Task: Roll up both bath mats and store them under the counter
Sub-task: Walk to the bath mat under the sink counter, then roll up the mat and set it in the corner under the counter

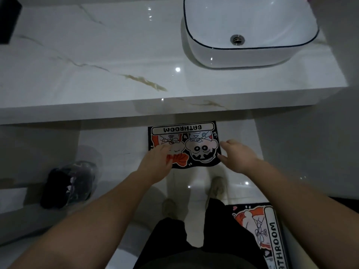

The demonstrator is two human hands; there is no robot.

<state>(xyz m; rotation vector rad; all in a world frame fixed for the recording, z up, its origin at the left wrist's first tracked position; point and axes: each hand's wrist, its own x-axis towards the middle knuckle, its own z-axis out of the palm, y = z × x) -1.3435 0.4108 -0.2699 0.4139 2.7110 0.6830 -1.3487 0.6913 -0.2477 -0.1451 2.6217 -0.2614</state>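
A black bath mat (194,140) with cartoon figures and the word BATHROOM lies flat on the white floor, its far edge at the front of the marble counter (116,74). My left hand (157,162) reaches over its near left corner, fingers spread, holding nothing. My right hand (239,154) hovers at the mat's right edge, fingers apart. A second mat (266,233) with the same print lies flat at the lower right, partly hidden by my right forearm.
A white basin (250,53) with a dark rim sits on the counter's right end. A dark bag in clear plastic (71,183) lies on the floor to the left. My feet in pale shoes (215,189) stand just before the first mat.
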